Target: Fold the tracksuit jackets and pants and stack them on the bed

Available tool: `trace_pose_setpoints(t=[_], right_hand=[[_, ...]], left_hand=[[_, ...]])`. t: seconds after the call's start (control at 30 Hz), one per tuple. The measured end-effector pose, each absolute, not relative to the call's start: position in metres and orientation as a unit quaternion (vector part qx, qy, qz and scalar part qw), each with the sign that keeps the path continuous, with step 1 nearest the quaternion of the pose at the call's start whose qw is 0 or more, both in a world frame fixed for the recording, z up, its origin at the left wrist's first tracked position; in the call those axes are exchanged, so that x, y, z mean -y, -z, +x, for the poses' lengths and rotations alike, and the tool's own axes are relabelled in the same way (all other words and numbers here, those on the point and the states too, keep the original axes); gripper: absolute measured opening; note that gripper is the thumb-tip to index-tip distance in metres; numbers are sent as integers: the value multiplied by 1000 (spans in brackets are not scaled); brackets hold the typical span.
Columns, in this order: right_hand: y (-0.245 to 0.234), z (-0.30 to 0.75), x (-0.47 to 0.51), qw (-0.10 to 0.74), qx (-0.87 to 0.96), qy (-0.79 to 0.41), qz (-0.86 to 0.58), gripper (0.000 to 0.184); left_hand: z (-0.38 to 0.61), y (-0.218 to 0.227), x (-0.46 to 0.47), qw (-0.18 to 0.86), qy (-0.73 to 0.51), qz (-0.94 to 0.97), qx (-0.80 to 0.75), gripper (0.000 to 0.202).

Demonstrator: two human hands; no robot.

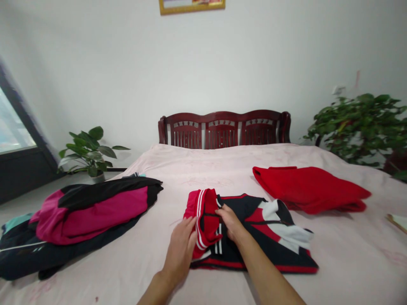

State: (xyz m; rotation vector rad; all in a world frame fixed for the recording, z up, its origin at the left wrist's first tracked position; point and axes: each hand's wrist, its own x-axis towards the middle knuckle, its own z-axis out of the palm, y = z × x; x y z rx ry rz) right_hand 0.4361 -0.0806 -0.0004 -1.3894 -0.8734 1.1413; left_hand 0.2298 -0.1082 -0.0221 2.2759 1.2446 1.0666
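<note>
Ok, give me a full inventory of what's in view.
Garment: 1, navy, red and white, front-centre of bed
Striped cloth: red with white stripes, garment's left end; separate or not, unclear
Clothes pile: count unclear, black, magenta, navy, teal, left
Red cloth: 1, folded, right
Bed: 1, pink cover, centre
Headboard: 1, dark red-brown, against wall
Plants: 2, green, flanking bed
Picture: 1, gold frame, top
Socket: 1, white, right wall
Window: 1, dark frame, left
Hands: 2, on the cloth
</note>
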Motion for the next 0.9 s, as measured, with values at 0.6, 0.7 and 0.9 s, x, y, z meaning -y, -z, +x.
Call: trace_pose_setpoints(t=[0.6, 0.7, 0.9], right_hand=[[-28, 436, 47, 248, 570, -157, -767, 51], [-19, 446, 38, 266, 564, -150, -767, 50], [-5, 467, 43, 235, 567, -138, -777, 43]], left_hand=[[259, 45, 145, -49, -248, 895, -368, 67], [260, 39, 149, -49, -262, 901, -341, 66], [266, 35, 157, -62, -239, 913, -325, 54]])
